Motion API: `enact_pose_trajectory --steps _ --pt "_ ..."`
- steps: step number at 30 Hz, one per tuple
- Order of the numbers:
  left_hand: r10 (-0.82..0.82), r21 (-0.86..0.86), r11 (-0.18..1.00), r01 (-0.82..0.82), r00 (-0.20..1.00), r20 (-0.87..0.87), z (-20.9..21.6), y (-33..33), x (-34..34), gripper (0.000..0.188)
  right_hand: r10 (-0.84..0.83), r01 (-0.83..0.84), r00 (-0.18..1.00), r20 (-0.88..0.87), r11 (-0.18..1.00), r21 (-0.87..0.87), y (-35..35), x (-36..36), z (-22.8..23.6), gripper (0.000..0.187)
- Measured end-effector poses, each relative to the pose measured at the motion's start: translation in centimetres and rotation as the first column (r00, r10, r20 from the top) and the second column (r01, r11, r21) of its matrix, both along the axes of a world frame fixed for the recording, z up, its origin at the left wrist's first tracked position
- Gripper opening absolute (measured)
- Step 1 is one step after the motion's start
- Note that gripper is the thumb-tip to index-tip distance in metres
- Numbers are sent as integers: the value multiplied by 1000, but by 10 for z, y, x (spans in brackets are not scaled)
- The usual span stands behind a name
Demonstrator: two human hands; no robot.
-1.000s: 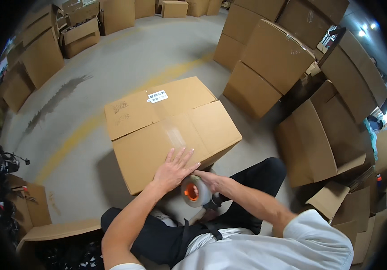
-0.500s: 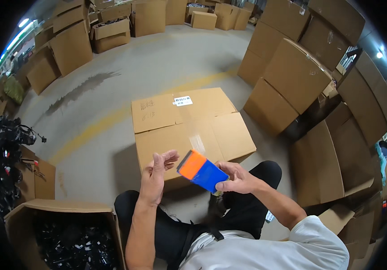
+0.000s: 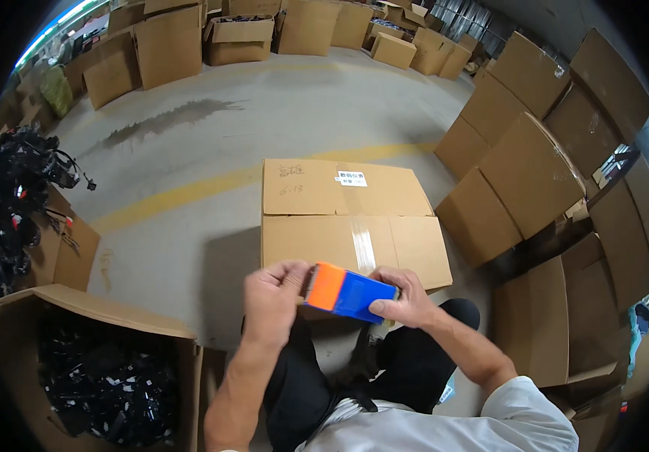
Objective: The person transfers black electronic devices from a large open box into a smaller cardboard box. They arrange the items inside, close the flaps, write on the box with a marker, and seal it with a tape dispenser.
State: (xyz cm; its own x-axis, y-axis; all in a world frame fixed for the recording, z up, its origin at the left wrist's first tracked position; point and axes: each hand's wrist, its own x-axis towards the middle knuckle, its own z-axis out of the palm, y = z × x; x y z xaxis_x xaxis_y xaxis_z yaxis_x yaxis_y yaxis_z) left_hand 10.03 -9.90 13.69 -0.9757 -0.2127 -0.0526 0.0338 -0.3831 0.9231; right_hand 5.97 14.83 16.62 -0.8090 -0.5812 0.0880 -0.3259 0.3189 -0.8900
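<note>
Squarely between hands: boxy plastic tape dispenser (image 3: 351, 292)

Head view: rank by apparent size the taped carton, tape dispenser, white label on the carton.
1. taped carton, largest by far.
2. tape dispenser, orange and blue, held in both hands; it sits nearer the camera, so it looks bigger than it really is.
3. white label, smallest.

Both forearms are raised from below and brought together. The left hand (image 3: 273, 295) is curled, its fingertips (image 3: 303, 271) pinched. The right hand (image 3: 407, 300) is clenched, thumb pressed beneath the fingers.
</note>
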Motion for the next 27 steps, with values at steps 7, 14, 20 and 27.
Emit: enact_pose_trajectory --steps 7,14,20,27 --pt "644 -273 741 -613 764 32 -53 -192 -118 27 1 -71 992 129 838 540 -47 -155 59 55" --pt "677 -283 736 -615 662 322 -208 -223 -188 28 87 -66 996 1 745 664 -72 -249 -1 71" --pt "435 -678 733 -56 804 404 -385 -143 -202 35 35 -65 998 57 687 724 -95 -249 -18 64" --pt "416 -824 320 467 712 565 -399 -118 -170 61 42 -48 999 25 781 622 -74 -252 -34 59"
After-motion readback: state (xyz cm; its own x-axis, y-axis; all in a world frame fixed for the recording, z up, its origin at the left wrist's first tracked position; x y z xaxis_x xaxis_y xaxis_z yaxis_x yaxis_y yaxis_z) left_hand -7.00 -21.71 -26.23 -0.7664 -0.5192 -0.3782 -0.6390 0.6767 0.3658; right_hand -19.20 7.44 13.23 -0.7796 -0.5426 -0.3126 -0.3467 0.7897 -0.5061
